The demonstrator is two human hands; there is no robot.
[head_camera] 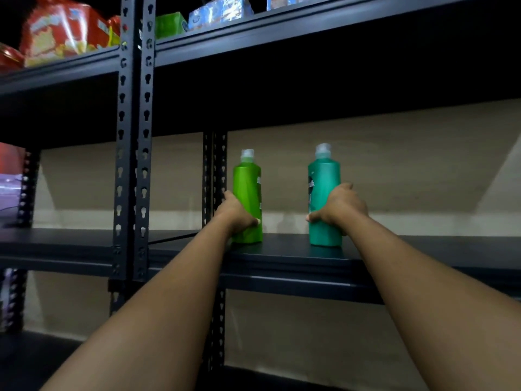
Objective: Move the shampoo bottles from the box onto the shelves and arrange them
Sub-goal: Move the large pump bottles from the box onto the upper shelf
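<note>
We have two shampoo bottles standing upright on the middle shelf, a dark metal board that serves as our landmark. The light green bottle stands toward the shelf's left end, just right of the rear upright post; the teal bottle stands on the same shelf further right, well apart from the first, with bare board between them. Both bottles carry pale, translucent caps, and both bases appear to rest flat on the board, a little back from its front edge.

Our left hand grips the light green bottle low on its body — fingers curled round its far left side, thumb pressed across the front near the base. Our right hand grips the teal bottle around its middle, fingers wrapped over the right side and the thumb hooked across the front. Both forearms reach up from below the shelf's front edge.

Behind the shelf we see a pale beige wall. Above the shelf, the next board up holds red snack bags at its left, a green carton near the paired front posts, and blue packets to the right of that. Left of the shelf, in the neighbouring bay, a red and a purple pack show at the edge of view — too blurred to tell more.
</note>
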